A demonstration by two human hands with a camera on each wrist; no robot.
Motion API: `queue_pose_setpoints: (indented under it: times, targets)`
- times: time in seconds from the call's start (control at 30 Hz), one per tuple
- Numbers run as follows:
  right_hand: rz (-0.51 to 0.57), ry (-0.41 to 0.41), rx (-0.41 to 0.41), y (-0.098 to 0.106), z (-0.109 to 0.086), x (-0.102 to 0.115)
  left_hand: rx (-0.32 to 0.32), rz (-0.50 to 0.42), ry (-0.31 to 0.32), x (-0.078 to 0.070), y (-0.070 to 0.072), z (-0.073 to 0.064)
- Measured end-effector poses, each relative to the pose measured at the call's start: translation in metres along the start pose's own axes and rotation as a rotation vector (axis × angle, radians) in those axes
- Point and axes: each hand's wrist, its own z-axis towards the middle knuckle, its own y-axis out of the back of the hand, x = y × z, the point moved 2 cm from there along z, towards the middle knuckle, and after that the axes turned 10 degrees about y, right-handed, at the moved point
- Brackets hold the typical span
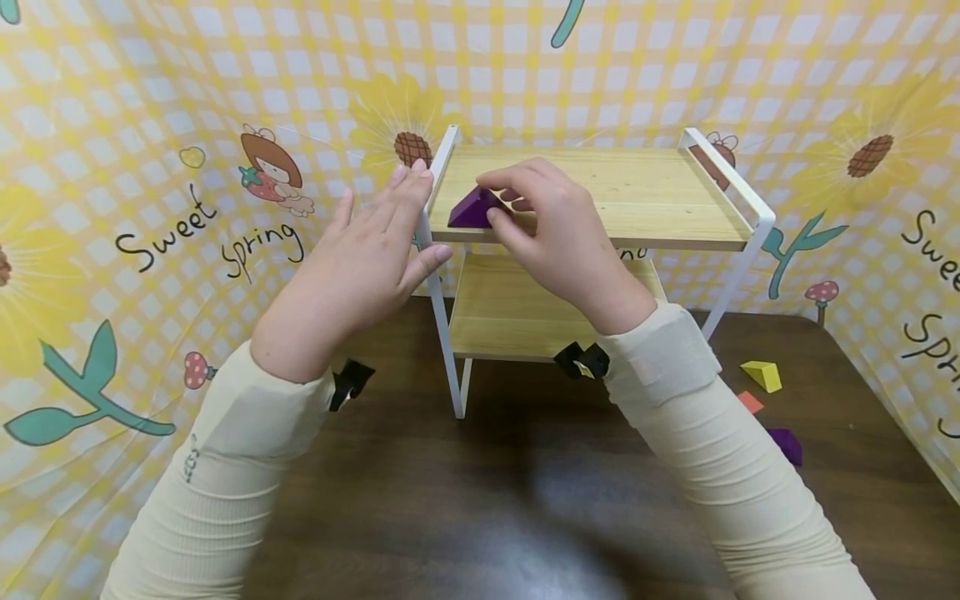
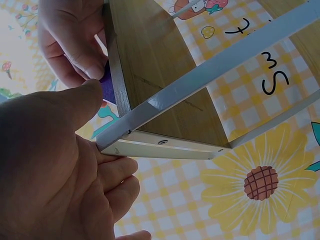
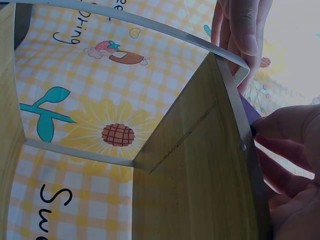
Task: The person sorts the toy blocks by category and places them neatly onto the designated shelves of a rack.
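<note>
A two-tier wooden shelf (image 1: 622, 187) with white metal side frames stands before me. On the front left of its top board is a purple triangular block (image 1: 472, 212), its point upward. My right hand (image 1: 558, 229) pinches this block at its right side, thumb low and index finger near the peak. Beside the left white frame (image 2: 165, 97), my left hand (image 1: 371, 254) is held with fingers straight and thumb apart, holding nothing. The left wrist view shows its fingers close around the frame's corner. In the right wrist view the shelf edge hides most of the purple block (image 3: 251, 111).
On the dark brown table (image 1: 450, 517), to the right of the shelf, lie a yellow wedge block (image 1: 763, 376), an orange piece (image 1: 751, 402) and another purple block (image 1: 786, 446), partly behind my right sleeve. A yellow checked cloth (image 1: 570, 92) surrounds the back and sides.
</note>
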Motion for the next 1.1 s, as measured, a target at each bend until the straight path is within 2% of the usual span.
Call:
queue_pose_setpoints:
  times: [0.2,0.43,0.53,0.87,1.1]
  targets:
    - [0.015,0.077,-0.081,0.000,-0.005,-0.003,-0.001,-0.001,0.001,0.000,0.000,0.000]
    - [0.004,0.230,-0.200,0.002,-0.010,-0.006,-0.009,-0.004,-0.002,0.000,-0.001,0.000]
    - [0.005,0.266,-0.228,0.003,-0.013,-0.005,-0.005,-0.002,0.002,0.000,-0.001,0.000]
    - [-0.007,0.289,-0.281,0.016,-0.032,0.001,-0.001,-0.002,0.006,0.000,-0.002,0.001]
    - [0.046,0.246,-0.314,0.027,-0.052,0.006,0.010,-0.005,0.005,0.000,-0.002,0.001]
